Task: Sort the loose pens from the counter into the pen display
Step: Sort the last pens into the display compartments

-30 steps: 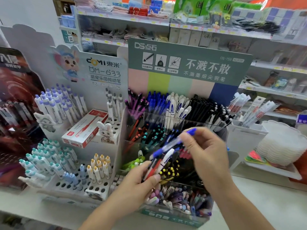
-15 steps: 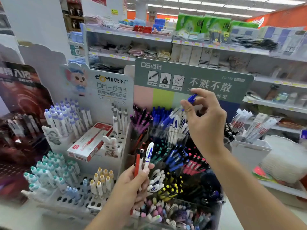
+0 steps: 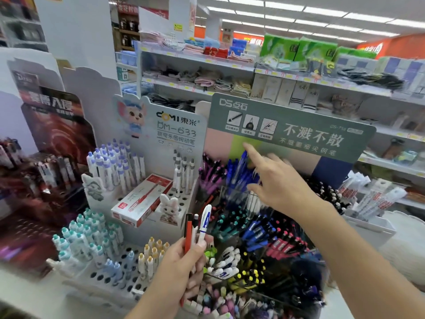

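My left hand (image 3: pixel 181 270) grips a small bunch of loose pens upright in front of the display: a red pen (image 3: pixel 188 233), a white pen with blue lettering (image 3: pixel 204 221) and a darker one between them. My right hand (image 3: pixel 278 180) hovers over the back row of the tiered pen display (image 3: pixel 287 134), fingers spread and blurred, holding nothing. A blue pen (image 3: pixel 241 164) stands among the blue pens in the back compartment, just left of my right fingers.
A white peg-hole stand (image 3: pixel 110 279) with capped pens sits to the left, with a red-and-white pen box (image 3: pixel 142 199) lying on it. A white tray of packaged pens (image 3: pixel 372 201) stands to the right. Store shelves (image 3: pixel 230 63) rise behind.
My right hand carried the blue pen up to the back row and let it go among the blue pens. The left hand keeps the bunch, slightly raised.
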